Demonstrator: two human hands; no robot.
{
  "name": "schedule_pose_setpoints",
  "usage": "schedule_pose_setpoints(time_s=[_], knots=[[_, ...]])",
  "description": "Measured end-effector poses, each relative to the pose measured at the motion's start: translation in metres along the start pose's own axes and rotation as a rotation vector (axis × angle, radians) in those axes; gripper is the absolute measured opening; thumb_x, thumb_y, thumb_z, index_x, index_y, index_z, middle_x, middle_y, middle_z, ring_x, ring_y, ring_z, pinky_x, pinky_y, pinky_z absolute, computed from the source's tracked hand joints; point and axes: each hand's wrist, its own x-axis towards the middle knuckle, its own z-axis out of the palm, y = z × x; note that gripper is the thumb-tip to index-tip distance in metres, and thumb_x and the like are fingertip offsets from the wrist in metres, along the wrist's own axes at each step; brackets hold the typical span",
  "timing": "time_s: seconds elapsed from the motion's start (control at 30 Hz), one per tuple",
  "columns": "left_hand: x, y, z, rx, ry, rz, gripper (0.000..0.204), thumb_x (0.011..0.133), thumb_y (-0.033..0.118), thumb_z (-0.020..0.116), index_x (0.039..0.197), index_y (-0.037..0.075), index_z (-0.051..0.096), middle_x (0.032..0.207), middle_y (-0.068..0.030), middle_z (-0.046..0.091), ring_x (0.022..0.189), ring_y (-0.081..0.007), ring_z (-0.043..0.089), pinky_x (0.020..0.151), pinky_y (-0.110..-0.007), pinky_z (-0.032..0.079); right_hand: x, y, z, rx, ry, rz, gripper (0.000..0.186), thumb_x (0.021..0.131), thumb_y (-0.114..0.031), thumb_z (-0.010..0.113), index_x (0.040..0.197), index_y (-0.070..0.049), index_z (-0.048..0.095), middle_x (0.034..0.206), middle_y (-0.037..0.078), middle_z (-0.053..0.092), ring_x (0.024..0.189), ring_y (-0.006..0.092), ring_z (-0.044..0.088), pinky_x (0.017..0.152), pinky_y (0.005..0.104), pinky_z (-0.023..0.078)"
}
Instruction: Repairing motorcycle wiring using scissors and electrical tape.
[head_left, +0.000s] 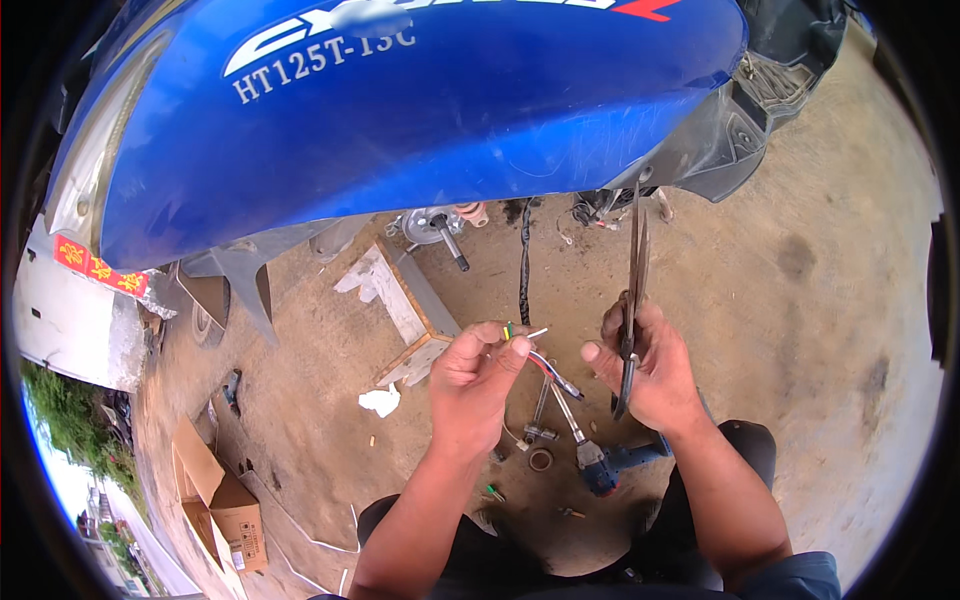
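Pinched between the fingers of the left hand (468,388), in front of the blue body panel (420,150), the thin insulated wires (546,367) look light and bendable, best held near their ends, while the right hand (665,375) grasps scissors (637,268).

Steep fisheye view from the head

The camera looks from the wearer's head down at the ground (820,330), with the forearms (415,515) entering from the lower edge. The left hand (475,385) and right hand (655,375) come within close range, near the middle. A blue panel (400,140) stands ahead, cut by the upper edge. The wide lens reaches a distant road (150,545) at lower left, tilted beside the dark, curved rim.
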Motion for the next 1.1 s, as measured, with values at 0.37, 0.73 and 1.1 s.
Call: schedule_pose_setpoints(time_s=[0.37, 0.73, 1.1], knots=[[-0.002, -0.005, -0.003, -0.431, 0.014, 0.011, 0.019, 0.098, 0.004, 0.070, 0.116, 0.002, 0.066, 0.105, -0.0056, 0.072, 0.099, -0.0154, 0.068, 0.091, -0.032, 0.054, -0.013, 0.010, 0.027, -0.566, -0.129, -0.280, 0.048, 0.076, -0.023, 0.082, 0.105, 0.005, 0.057, 0.094, 0.023, 0.060, 0.090, 0.0440, 0.061, 0.079, 0.0466, 0.050], [-0.010, -0.007, -0.007, -0.385, -0.001, 0.074, 0.023, 0.093, -0.006, 0.071, 0.116, -0.001, 0.068, 0.113, -0.0094, 0.073, 0.101, -0.0140, 0.069, 0.092, -0.030, 0.055, -0.018, 0.011, 0.038, -0.537, -0.139, -0.239, 0.046, 0.078, -0.029, 0.081, 0.095, 0.004, 0.055, 0.087, 0.025, 0.063, 0.083, 0.0448, 0.065, 0.076, 0.0474, 0.053], [-0.011, -0.006, -0.010, -0.186, 0.029, 0.100, 0.020, 0.091, -0.007, 0.071, 0.111, -0.001, 0.070, 0.109, -0.0081, 0.075, 0.100, -0.0150, 0.069, 0.095, -0.032, 0.052, -0.018, 0.021, 0.038, -0.616, -0.122, -0.254, 0.044, 0.077, -0.032, 0.079, 0.090, 0.003, 0.055, 0.081, 0.022, 0.063, 0.077, 0.0425, 0.066, 0.071, 0.0466, 0.053]])
